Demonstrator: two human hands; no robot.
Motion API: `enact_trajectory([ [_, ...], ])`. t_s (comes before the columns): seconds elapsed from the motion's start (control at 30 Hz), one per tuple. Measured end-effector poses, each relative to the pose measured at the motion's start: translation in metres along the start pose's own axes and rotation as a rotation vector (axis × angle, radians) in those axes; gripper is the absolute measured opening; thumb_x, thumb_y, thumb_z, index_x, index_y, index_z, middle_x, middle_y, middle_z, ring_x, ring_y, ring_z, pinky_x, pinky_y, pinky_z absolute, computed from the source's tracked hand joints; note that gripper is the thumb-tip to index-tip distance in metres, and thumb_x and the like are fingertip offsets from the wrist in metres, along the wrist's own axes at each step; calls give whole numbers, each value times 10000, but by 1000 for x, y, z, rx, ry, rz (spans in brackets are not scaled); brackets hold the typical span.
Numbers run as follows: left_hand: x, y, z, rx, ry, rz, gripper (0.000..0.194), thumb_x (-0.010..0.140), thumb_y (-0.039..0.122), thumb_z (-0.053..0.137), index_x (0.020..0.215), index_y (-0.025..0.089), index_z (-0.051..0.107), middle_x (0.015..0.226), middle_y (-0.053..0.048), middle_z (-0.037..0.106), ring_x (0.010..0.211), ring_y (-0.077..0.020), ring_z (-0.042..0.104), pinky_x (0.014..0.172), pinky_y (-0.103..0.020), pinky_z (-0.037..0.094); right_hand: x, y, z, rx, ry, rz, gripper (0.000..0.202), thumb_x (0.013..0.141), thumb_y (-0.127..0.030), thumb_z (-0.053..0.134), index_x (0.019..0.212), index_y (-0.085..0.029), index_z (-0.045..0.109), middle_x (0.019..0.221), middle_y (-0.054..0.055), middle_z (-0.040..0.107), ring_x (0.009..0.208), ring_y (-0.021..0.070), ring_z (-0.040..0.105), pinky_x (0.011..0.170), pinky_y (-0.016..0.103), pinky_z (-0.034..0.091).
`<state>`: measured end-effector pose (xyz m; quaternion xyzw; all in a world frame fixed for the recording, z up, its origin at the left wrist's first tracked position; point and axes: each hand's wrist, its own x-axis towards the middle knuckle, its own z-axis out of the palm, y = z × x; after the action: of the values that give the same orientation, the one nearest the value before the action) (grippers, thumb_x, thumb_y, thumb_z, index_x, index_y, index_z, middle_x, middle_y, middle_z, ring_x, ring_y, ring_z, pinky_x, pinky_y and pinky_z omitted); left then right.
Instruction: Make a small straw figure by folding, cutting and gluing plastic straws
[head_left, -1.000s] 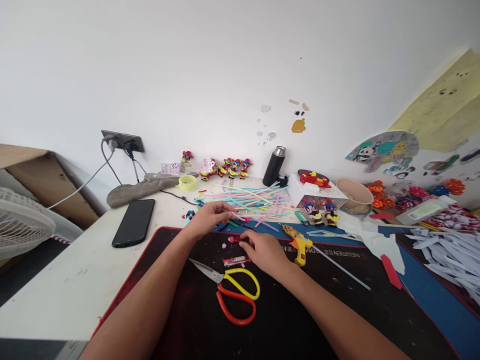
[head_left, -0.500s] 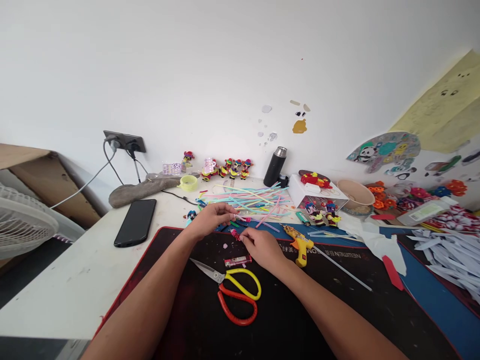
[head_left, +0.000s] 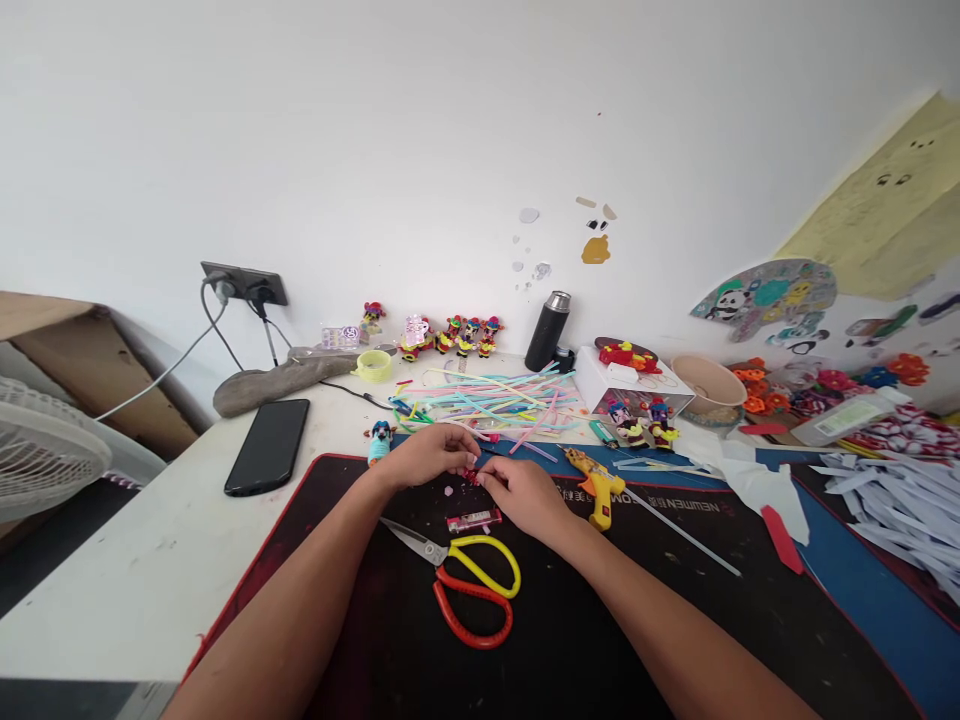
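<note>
Over the back of the black mat (head_left: 570,620), my left hand (head_left: 442,455) and my right hand (head_left: 517,488) almost meet. A small red piece (head_left: 471,477) sits between their fingertips, and my right hand pinches it. The fingers of my left hand are pressed together at its upper side; what they hold is too small to make out. Just below lie a red lighter (head_left: 474,520) and a small pale bit (head_left: 448,491). Nearer to me, scissors (head_left: 442,552) with yellow and red handles rest on the mat. Right of my right hand is a yellow glue gun (head_left: 598,488).
Colored strips (head_left: 495,395) are piled behind my hands. A phone (head_left: 268,446) lies at left, with a small blue figure (head_left: 380,440) near the mat's corner. Behind stand a black flask (head_left: 549,332) and a white box (head_left: 630,385). White strips (head_left: 900,520) are heaped at right.
My left hand has moved right and down to the small red piece, and the pale strip at its fingertips no longer shows. The blue figure is now more visible. My right hand stays nearly in place.
</note>
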<state>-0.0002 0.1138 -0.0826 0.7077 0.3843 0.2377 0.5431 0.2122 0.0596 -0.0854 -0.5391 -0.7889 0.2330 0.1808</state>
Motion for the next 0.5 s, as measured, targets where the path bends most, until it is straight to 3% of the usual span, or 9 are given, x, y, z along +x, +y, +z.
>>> enact_trajectory([
  [0.23,2,-2,1,64,10,21,266,829,412,678,955,183,730,800,-26,742,739,-207,684,707,-299,507,-2,3,2,58,34,1,187,1001,-331,582,1025,-232,739,797,-1,746,684,175,642,630,270,363],
  [0.5,3,-5,4,66,37,33,246,826,392,671,946,184,728,802,-26,745,750,-209,692,718,-301,506,-7,-2,7,-97,28,-26,163,956,-318,681,1102,-264,731,771,-12,737,717,187,658,630,277,327],
])
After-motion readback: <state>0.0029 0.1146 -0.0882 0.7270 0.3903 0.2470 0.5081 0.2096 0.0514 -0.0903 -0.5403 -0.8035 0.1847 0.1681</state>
